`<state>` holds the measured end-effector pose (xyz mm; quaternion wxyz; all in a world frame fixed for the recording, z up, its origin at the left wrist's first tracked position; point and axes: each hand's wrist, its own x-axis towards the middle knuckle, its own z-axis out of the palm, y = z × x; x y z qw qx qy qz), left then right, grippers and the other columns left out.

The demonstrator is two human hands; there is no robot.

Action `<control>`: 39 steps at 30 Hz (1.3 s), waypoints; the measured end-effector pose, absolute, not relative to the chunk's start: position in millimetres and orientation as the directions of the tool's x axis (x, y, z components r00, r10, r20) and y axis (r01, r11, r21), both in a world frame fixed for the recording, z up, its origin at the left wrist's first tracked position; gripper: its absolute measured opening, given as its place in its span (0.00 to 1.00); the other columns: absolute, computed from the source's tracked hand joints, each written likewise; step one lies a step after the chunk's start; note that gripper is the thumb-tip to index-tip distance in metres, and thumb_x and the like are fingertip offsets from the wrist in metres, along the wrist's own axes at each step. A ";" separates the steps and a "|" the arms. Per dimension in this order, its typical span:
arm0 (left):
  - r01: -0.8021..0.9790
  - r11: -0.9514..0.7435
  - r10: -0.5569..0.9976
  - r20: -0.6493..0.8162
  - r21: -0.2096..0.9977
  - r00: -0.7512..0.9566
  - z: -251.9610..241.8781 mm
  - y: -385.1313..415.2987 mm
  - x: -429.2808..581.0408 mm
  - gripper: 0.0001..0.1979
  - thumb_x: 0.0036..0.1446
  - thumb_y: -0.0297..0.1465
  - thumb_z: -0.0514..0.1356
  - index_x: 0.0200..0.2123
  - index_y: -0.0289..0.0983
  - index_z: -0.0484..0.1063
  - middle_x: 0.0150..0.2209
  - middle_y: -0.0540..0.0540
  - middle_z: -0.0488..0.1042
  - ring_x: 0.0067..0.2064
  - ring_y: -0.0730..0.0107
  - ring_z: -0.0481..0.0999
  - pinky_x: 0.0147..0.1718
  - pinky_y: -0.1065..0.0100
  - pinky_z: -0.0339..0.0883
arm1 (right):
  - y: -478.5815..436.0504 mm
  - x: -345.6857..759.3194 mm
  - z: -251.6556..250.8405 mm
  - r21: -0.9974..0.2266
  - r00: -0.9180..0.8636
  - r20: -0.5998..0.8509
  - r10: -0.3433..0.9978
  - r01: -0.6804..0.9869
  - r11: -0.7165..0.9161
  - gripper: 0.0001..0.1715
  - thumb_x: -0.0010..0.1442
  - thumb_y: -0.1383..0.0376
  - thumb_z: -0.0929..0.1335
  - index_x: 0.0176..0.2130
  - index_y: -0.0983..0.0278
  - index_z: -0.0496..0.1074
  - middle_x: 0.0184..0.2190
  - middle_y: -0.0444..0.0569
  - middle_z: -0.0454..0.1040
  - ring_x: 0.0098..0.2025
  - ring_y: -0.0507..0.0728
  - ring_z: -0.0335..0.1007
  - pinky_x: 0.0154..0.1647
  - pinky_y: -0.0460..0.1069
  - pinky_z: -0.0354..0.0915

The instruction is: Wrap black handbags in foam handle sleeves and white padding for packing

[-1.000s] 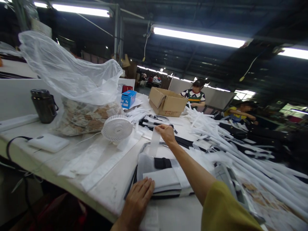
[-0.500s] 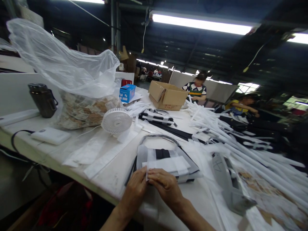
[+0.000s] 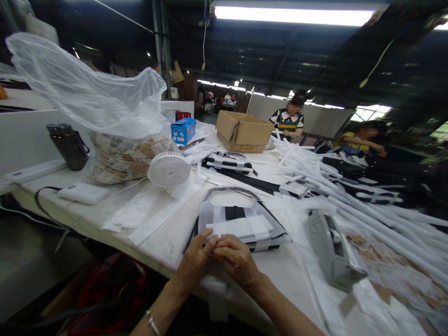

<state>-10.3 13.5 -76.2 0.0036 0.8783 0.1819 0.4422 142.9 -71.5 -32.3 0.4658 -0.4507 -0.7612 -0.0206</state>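
**At the counter's near edge, both hands pinch a white wrap**

At the near edge of the counter, the left hand and right hand sit knuckle to knuckle. Their fingers are curled shut and the fingertips meet on the near edge of the wrap. That wrap lies across a bundle of black and grey parts just beyond the hands.

The wrap looks thin, soft and very light. It should crease or slide easily, so pinching it at the edge is the surest hold. The bundle under it seems stiffer and would carry best if gripped by both ends.

A grey dispenser stands to the right, near the bundle. Long white tubes fan out behind the dispenser. To the left are a small fan, a power bank, a dark bottle and a full plastic bag. Farther back is a cardboard box, with a co-worker behind it.

A second ago the right hand was stretched out past the bundle, lifting a strip, while the left lay flat on the near edge. Half a second ago both hands were already together with a strip upright between the fingertips. Now they have folded down closer to the bundle.
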 end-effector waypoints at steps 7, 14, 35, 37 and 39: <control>0.171 -0.980 0.191 0.765 0.107 0.615 -72.8 17.5 -15.6 0.15 0.66 0.24 0.51 0.55 0.33 0.65 0.52 0.38 0.74 0.61 0.58 0.67 0.57 0.54 0.68 | -80.0 142.8 -30.9 -0.310 -0.233 0.715 0.659 0.739 0.598 0.08 0.63 0.72 0.66 0.39 0.63 0.75 0.35 0.51 0.75 0.44 0.56 0.70 0.49 0.54 0.70; 0.150 -0.975 0.223 0.761 0.166 0.609 -75.5 17.8 -14.9 0.18 0.64 0.20 0.50 0.56 0.34 0.64 0.51 0.39 0.74 0.58 0.60 0.70 0.57 0.54 0.69 | -86.8 150.0 -22.5 -0.328 -0.303 0.610 0.732 0.744 0.582 0.07 0.62 0.71 0.67 0.40 0.64 0.75 0.39 0.51 0.78 0.47 0.57 0.71 0.56 0.55 0.67; 0.176 -0.969 0.245 0.749 0.172 0.616 -72.8 15.8 -15.0 0.18 0.65 0.23 0.52 0.57 0.32 0.63 0.52 0.35 0.72 0.58 0.58 0.70 0.54 0.55 0.71 | -66.1 149.3 -24.7 -0.100 -0.339 0.542 0.769 0.882 0.460 0.13 0.67 0.72 0.60 0.31 0.63 0.68 0.30 0.49 0.67 0.35 0.57 0.60 0.38 0.52 0.63; 0.174 -0.972 0.232 0.754 0.157 0.614 -74.2 16.4 -15.2 0.18 0.65 0.23 0.52 0.57 0.32 0.63 0.52 0.36 0.73 0.58 0.58 0.70 0.54 0.55 0.71 | -67.0 151.1 -30.1 -0.075 -0.355 0.572 0.739 0.875 0.478 0.15 0.68 0.71 0.59 0.31 0.63 0.68 0.29 0.49 0.67 0.35 0.57 0.60 0.38 0.51 0.63; 0.174 -0.975 0.220 0.757 0.142 0.615 -74.7 16.7 -15.6 0.18 0.66 0.23 0.50 0.58 0.34 0.63 0.52 0.36 0.73 0.58 0.59 0.70 0.53 0.55 0.72 | -67.2 152.1 -36.1 -0.062 -0.355 0.585 0.729 0.877 0.477 0.15 0.68 0.72 0.59 0.32 0.63 0.68 0.30 0.49 0.68 0.35 0.57 0.60 0.39 0.52 0.63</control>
